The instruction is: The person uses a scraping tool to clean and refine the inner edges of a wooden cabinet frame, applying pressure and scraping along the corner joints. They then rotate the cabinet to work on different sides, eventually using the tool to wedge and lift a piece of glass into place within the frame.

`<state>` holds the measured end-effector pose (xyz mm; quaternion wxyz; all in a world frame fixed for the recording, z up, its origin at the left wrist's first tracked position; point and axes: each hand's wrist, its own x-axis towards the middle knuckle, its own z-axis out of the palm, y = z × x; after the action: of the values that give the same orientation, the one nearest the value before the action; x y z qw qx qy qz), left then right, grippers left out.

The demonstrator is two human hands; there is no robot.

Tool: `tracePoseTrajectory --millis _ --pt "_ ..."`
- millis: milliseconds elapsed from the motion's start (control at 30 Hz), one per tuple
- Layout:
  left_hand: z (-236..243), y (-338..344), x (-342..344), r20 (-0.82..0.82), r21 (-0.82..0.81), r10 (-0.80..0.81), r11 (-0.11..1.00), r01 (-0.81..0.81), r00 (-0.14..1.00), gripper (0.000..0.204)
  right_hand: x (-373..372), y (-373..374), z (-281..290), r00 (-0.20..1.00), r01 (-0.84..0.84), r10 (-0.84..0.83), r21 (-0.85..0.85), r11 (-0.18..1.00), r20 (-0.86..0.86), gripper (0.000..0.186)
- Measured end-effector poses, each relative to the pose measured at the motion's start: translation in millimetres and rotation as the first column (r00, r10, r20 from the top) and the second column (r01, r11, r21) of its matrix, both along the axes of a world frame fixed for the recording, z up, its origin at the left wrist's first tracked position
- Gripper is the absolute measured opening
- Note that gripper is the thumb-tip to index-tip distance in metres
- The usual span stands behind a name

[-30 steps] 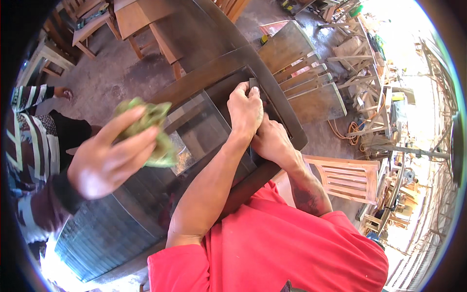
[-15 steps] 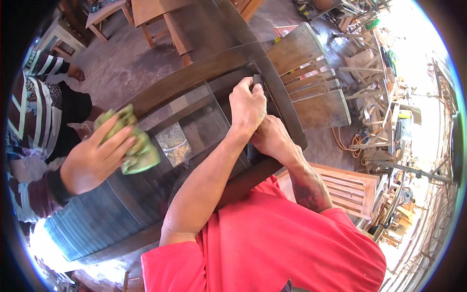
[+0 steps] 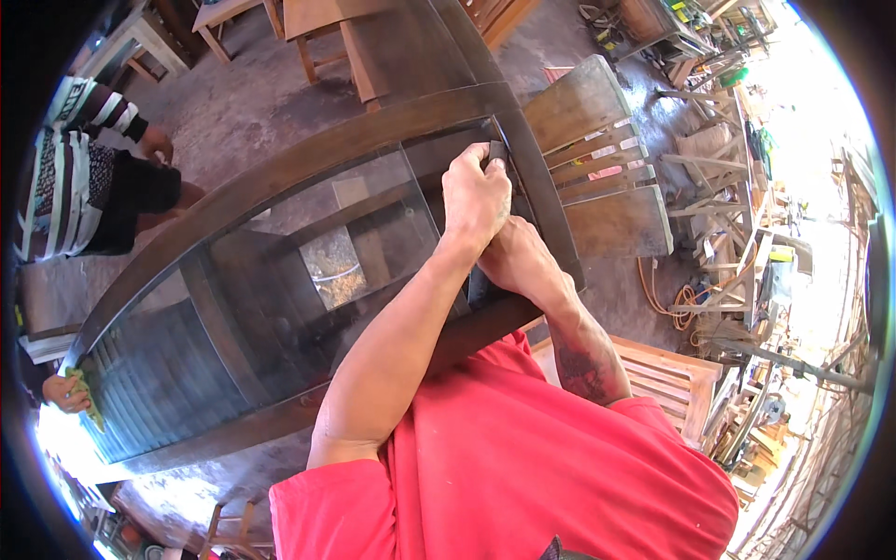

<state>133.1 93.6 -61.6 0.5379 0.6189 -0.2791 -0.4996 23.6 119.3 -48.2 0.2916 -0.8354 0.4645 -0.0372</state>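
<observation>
A dark brown wooden frame (image 3: 373, 121) with a curved far side and glass panes (image 3: 271, 252) lies in front of me. My left hand (image 3: 476, 194) is closed at the frame's right inner corner, pinching a small dark flat piece (image 3: 497, 149) whose kind I cannot make out. Just below it, my right hand (image 3: 523, 257) rests low inside the same end of the frame. Its fingers are hidden behind my left wrist and hand. At the frame's far left end, another person's hand (image 3: 63, 392) holds a yellow-green cloth (image 3: 91, 401) against the glass.
A second person in a striped top (image 3: 70, 187) stands beyond the frame on the left. Slatted wooden pieces (image 3: 597, 159) and a pale slatted bench (image 3: 653, 373) are close on the right. Wooden tables (image 3: 327, 19) stand at the back. An orange hose (image 3: 686, 299) lies coiled on the floor.
The other person's hand with the cloth has moved from close beside my left arm away to the frame's far left end. My own hands have hardly moved.
</observation>
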Motion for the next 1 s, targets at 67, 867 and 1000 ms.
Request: tracePoseTrajectory --millis 67,867,1000 --pt "-4 2 0 0.003 -0.003 0.0 1.0 0.0 1.0 0.026 0 0 4 1.0 -0.018 0.019 0.038 0.999 -0.002 0.015" --pt "6 -10 8 -0.045 0.011 0.014 1.0 -0.013 0.999 0.028 6 -4 -3 0.993 0.079 -0.071 0.075 0.994 -0.095 0.03" --pt "0 -12 10 0.04 -0.027 0.015 1.0 -0.014 0.999 0.025 16 0 4 0.988 0.12 -0.118 0.024 0.992 -0.095 0.018"
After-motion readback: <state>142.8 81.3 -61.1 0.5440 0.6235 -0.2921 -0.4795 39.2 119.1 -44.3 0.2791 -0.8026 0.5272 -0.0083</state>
